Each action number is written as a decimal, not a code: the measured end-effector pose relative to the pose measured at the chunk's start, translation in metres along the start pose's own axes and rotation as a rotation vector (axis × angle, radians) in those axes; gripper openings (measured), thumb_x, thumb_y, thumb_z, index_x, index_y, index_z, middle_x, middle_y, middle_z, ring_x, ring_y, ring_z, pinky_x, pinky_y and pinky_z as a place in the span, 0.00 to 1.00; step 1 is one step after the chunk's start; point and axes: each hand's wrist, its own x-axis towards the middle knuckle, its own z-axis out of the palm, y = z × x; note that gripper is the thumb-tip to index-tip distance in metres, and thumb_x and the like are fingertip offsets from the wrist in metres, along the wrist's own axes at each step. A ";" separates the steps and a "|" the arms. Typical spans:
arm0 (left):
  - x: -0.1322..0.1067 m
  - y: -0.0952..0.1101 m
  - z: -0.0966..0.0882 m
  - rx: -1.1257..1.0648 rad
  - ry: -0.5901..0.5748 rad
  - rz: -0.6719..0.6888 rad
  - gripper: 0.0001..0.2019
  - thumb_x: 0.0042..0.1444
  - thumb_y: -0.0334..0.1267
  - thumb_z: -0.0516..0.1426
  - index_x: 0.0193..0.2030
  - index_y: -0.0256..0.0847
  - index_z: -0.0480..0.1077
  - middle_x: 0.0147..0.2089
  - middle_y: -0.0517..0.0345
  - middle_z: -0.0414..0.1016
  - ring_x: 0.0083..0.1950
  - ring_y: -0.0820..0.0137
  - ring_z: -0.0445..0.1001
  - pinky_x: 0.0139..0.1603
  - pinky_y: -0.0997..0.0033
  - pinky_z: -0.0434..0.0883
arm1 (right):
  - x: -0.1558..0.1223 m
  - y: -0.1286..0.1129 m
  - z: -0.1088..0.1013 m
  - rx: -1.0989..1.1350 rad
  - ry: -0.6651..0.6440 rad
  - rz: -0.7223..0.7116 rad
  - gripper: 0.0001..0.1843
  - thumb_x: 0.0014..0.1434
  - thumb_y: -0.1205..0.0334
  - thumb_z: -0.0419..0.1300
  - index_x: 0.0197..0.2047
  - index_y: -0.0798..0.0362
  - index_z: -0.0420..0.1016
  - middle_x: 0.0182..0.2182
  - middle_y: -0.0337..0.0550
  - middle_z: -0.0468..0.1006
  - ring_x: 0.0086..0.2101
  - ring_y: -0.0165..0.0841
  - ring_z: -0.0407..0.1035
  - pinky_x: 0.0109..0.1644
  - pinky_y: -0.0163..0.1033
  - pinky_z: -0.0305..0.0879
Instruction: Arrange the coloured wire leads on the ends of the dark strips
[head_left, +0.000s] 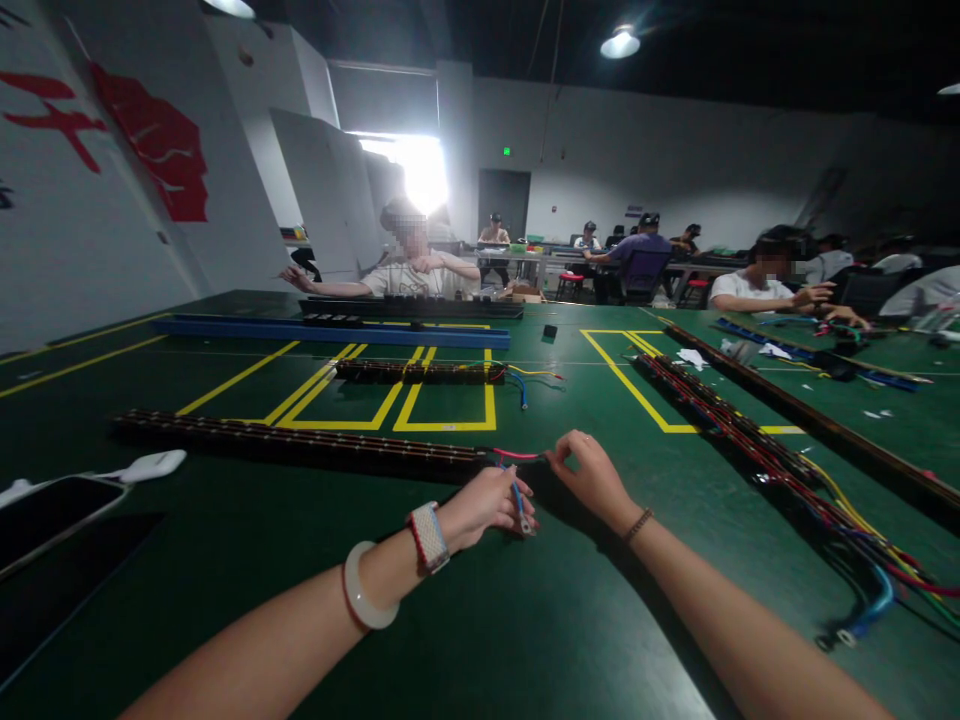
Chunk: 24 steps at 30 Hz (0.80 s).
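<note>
A long dark terminal strip [300, 440] lies across the green table [480, 620] in front of me. Short wires stick out of its right end. My left hand [487, 505], with a watch and a pale bangle on the wrist, pinches a blue wire [517, 497] with a metal lug at its tip. My right hand [589, 475] pinches the end of a red wire [516, 455] just right of the strip's end. Both hands sit close together at the strip's right end.
A second shorter strip [420, 372] with coloured wires lies farther back inside yellow floor-style markings. A blue rail [330, 332] crosses behind it. A long strip with a wire bundle [757, 450] runs along the right. A phone [45, 515] lies at the left. Other people sit at tables beyond.
</note>
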 end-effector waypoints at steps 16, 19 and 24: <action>0.004 0.005 -0.011 -0.143 -0.157 -0.034 0.20 0.63 0.44 0.44 0.37 0.29 0.69 0.35 0.40 0.77 0.36 0.63 0.78 0.44 0.61 0.70 | 0.002 0.002 0.006 0.199 -0.021 0.144 0.07 0.59 0.59 0.55 0.32 0.51 0.64 0.29 0.40 0.69 0.31 0.33 0.65 0.36 0.38 0.62; 0.006 0.000 -0.007 -0.264 -0.127 -0.014 0.21 0.63 0.44 0.44 0.38 0.27 0.69 0.39 0.37 0.76 0.41 0.61 0.77 0.49 0.61 0.69 | 0.002 0.002 0.008 0.205 -0.019 0.153 0.06 0.60 0.58 0.53 0.34 0.51 0.66 0.32 0.42 0.71 0.35 0.35 0.66 0.40 0.40 0.63; 0.006 -0.003 -0.002 -0.352 -0.059 0.019 0.20 0.63 0.46 0.45 0.40 0.30 0.68 0.39 0.42 0.75 0.40 0.65 0.75 0.51 0.61 0.67 | -0.001 -0.009 0.013 0.063 -0.153 0.144 0.22 0.55 0.51 0.59 0.52 0.49 0.67 0.47 0.48 0.70 0.49 0.42 0.62 0.53 0.48 0.56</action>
